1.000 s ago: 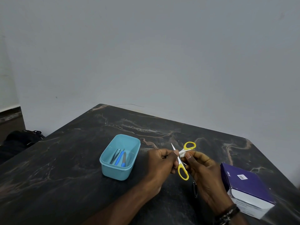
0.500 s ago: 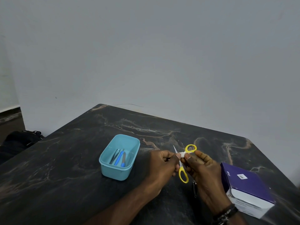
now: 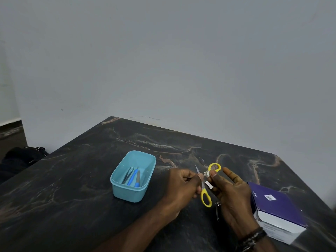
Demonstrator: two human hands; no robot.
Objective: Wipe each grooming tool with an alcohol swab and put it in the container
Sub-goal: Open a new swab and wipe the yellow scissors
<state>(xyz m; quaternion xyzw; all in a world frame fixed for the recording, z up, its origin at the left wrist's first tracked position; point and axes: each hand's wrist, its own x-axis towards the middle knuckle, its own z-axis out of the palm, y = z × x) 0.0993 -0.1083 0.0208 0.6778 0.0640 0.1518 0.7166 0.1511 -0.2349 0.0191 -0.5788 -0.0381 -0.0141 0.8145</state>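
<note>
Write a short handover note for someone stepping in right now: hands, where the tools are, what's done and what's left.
Left hand grips the open yellow-handled scissors above the dark marbled table.
Right hand pinches the small white alcohol swab against the scissors near the pivot.
Light-blue plastic container already holds several slim tools, one blue-handled.
A small metal tool, possibly a nail clipper, lies on the table beneath the right hand.
Purple and white box sits at right.
Left: finish the scissors, drop them in, then the metal tool.
</note>
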